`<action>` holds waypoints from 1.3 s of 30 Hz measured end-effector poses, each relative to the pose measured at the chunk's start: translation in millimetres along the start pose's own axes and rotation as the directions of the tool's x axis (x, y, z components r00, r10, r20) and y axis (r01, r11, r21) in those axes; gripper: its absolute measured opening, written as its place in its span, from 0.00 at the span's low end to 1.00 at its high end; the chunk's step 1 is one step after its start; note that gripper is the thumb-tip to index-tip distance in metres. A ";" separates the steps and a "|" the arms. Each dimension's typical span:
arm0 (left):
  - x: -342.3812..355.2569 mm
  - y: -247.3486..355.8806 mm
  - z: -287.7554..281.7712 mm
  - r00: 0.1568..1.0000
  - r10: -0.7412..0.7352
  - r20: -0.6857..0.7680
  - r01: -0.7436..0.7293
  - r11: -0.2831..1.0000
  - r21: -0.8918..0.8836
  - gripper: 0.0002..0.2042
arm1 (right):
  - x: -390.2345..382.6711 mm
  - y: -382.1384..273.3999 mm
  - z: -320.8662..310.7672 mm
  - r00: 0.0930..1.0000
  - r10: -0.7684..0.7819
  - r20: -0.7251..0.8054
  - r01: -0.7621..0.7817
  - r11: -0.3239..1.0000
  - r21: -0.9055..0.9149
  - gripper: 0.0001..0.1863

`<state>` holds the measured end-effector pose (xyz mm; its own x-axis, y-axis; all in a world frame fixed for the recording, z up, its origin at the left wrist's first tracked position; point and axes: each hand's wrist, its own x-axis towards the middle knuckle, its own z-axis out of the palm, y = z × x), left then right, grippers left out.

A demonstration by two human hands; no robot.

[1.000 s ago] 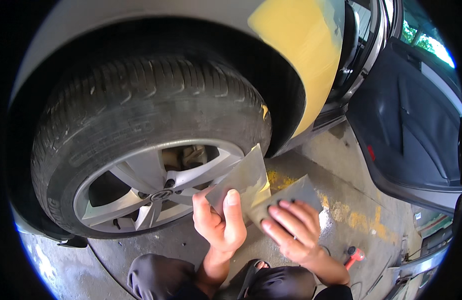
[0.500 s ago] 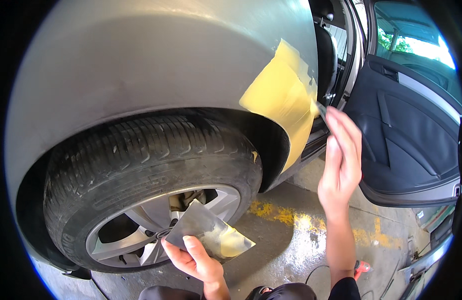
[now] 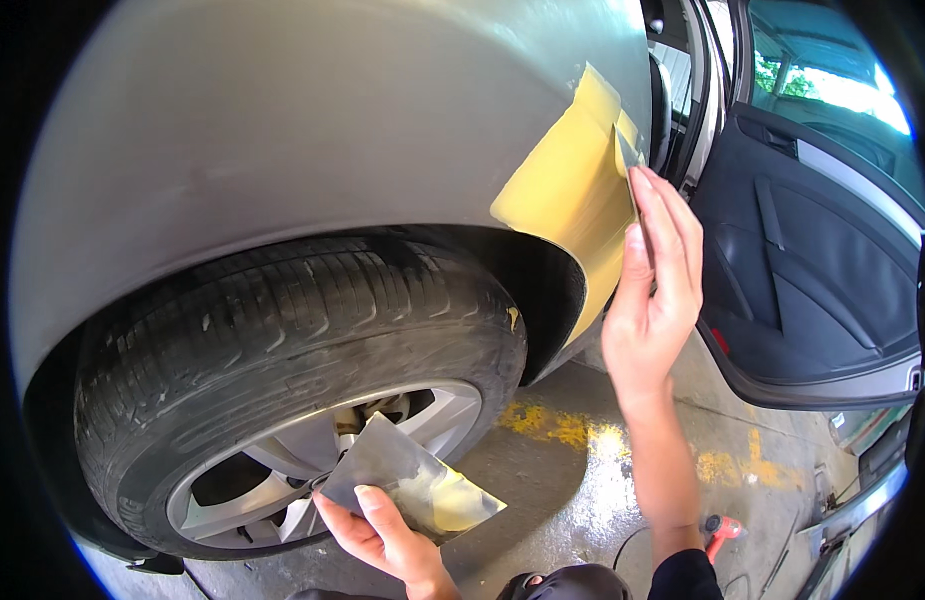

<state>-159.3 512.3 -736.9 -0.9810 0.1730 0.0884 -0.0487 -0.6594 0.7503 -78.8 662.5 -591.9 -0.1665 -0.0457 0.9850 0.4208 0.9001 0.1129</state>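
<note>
A broad patch of yellow body filler [image 3: 562,170] covers the grey car panel [image 3: 312,120] behind the wheel arch. My right hand [image 3: 657,270] grips a thin filler spreader [image 3: 627,150], its blade against the patch near the door-opening edge. The fingers hide the spreader's lower part. Low in front of the wheel, my left hand [image 3: 387,535] pinches a flat grey plate [image 3: 407,480] between thumb and fingers. Yellow filler is smeared over the plate's right end.
The tyre [image 3: 302,300] and silver alloy rim [image 3: 322,455] fill the lower left. At right the car door [image 3: 812,240] stands wide open. A red tool [image 3: 720,535] lies on the concrete floor [image 3: 552,490], beside my right forearm.
My right hand has moved up and left with the spreader, which now lies against the filler higher up. My left hand and the plate have shifted slightly down and left.
</note>
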 end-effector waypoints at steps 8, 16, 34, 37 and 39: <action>0.0 10.7 16.1 0.982 -0.003 -0.189 0.015 0.998 0.060 0.22 | -34.8 -15.0 26.8 0.980 0.091 -0.177 -0.106 0.991 -0.076 0.25; 3.3 20.8 29.2 0.935 -0.016 -0.354 0.036 0.998 0.047 0.22 | -61.4 -39.3 39.0 0.990 0.097 -0.105 -0.112 0.982 -0.154 0.19; -22.6 -20.3 13.4 0.946 0.208 0.248 -0.216 0.976 0.006 0.09 | -136.1 -94.2 -73.0 0.705 0.667 0.240 -0.560 0.316 0.766 0.13; -23.3 -15.6 13.5 0.941 0.236 0.242 -0.257 0.965 0.055 0.09 | -150.4 -93.7 -90.2 0.627 0.548 0.553 -0.766 0.305 0.566 0.14; -25.5 -17.5 13.3 0.949 0.221 0.225 -0.239 0.969 0.057 0.09 | -154.2 -88.9 -107.1 0.396 0.448 0.802 -0.911 0.304 0.280 0.16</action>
<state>-130.9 529.2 -743.5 -0.8992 0.1834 0.3972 0.1981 -0.6390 0.7433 5.0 543.2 -739.8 -0.5922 0.7325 0.3357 0.0301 0.4364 -0.8993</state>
